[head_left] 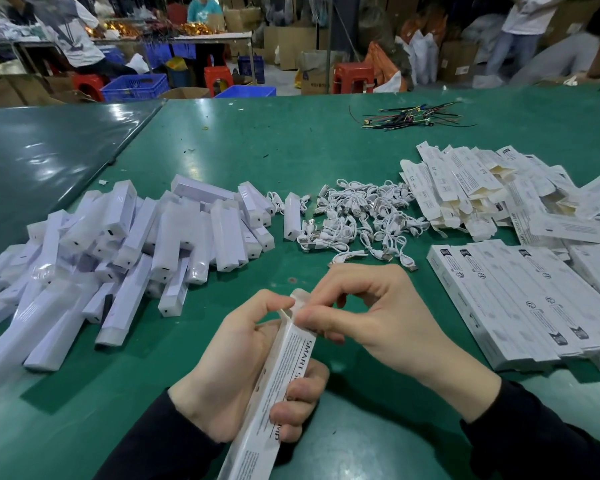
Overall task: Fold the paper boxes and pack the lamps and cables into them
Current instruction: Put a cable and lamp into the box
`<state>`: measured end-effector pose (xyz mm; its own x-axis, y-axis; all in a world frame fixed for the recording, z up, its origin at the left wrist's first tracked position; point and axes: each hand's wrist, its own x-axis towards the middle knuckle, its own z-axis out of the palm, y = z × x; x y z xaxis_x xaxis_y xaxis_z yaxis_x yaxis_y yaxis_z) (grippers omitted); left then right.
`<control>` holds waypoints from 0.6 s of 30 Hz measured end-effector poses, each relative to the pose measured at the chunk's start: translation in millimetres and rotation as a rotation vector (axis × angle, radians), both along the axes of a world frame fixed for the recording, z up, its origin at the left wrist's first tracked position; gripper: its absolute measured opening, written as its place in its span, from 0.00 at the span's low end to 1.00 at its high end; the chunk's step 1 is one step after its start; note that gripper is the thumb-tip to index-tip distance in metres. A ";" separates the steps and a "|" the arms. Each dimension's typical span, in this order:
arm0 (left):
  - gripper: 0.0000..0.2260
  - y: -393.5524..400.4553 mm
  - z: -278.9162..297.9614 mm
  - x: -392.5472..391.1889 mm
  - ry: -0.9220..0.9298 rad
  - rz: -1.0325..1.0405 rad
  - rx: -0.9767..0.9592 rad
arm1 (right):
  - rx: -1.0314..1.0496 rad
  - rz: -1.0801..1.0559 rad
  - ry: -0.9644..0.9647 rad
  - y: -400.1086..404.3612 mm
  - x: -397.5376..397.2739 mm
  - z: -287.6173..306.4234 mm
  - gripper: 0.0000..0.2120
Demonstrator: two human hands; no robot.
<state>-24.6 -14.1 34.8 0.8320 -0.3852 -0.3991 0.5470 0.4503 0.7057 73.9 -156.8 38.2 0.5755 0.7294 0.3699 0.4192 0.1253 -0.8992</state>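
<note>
The left hand (236, 372) has its grip wrapped around a long paper box (274, 393); the right hand (368, 317) pinches the box's end flap (297, 299). Step in hand, as judged: closing that end; whether a lamp is inside cannot be told. The next move calls for tucking the flap squarely. Beyond the box lie cables (361, 216), left of it lamps (125, 244), right of it packed boxes (520, 299), all on a green worktop (291, 150); behind is a cluttered workshop.

Green table (326, 140) all across, glossy, with a darker grey-green sheet (49, 157) lying on its left side. White everywhere: the lamps (118, 237) piled pale white, the cables (361, 216) white too, the flat boxes (499, 292) white with small black print and black logos. The box in hand (281, 382) is white with grey lettering, and way back sit red stools (352, 77) and blue crates (136, 86).
</note>
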 end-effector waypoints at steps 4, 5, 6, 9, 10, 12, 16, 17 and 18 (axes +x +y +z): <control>0.17 1.3 -1.0 -0.4 0.018 0.028 -0.045 | -0.044 0.058 0.067 2.5 -0.8 -5.0 0.04; 0.17 2.8 -1.4 -0.5 0.016 0.045 -0.052 | -0.065 0.068 0.079 2.5 0.1 -5.5 0.04; 0.18 4.2 -1.5 -0.7 0.008 0.057 -0.049 | -0.075 0.075 0.113 1.9 1.0 -5.3 0.05; 0.20 7.3 -0.6 -1.0 0.004 0.091 -0.052 | -0.076 0.064 0.175 1.0 3.6 -4.0 0.09; 0.20 7.7 -0.3 -1.4 0.000 0.093 -0.055 | -0.095 0.054 0.142 1.3 3.4 -3.6 0.10; 0.20 6.0 -0.3 -1.4 -0.003 0.072 -0.050 | -0.138 0.067 0.102 2.0 0.1 -2.8 0.12; 0.18 0.2 -3.6 -0.3 0.041 0.057 -0.034 | -0.252 0.166 0.071 3.4 -7.6 -0.9 0.12; 0.18 -0.2 -4.0 0.0 0.047 0.072 -0.038 | -0.270 0.164 0.049 3.3 -7.2 -1.5 0.12; 0.19 -0.1 -3.7 0.5 0.044 0.094 -0.051 | -0.264 0.146 0.032 3.2 -6.3 -1.9 0.12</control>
<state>-24.1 -14.2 31.1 0.8475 -0.3271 -0.4180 0.5308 0.5353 0.6570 67.5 -153.6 36.3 0.4663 0.8735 0.1397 0.3844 -0.0578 -0.9213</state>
